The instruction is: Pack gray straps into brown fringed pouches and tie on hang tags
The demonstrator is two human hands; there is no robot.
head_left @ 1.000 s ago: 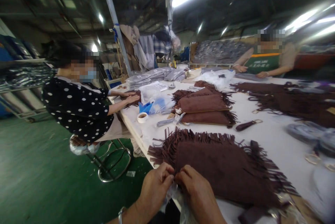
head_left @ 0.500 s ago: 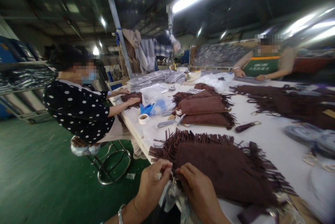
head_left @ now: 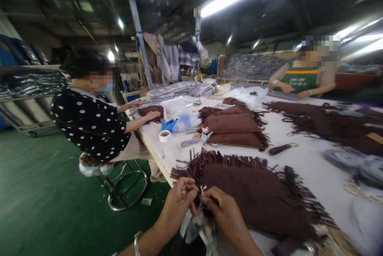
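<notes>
A brown suede fringed bag [head_left: 254,192] lies on the white table [head_left: 305,156] right in front of me. My left hand [head_left: 179,204] and my right hand [head_left: 223,212] meet at the bag's near left corner, fingers pinched together. Between the fingertips sits a small pale piece [head_left: 202,189], too small to name. A crumpled clear plastic wrap [head_left: 194,224] hangs below both hands at the table edge. A bracelet circles my left wrist.
A person in a dotted black top [head_left: 89,122] sits on a stool at the left, hands on a brown piece. Another person in a green apron [head_left: 305,76] works across the table. Stacked fringed bags [head_left: 236,126], a tape roll [head_left: 164,135], plastic packets and brown straps cover the table.
My hands have lifted slightly off the bag's corner, and the clear plastic wrap has come into view beneath them. The view has shifted a little.
</notes>
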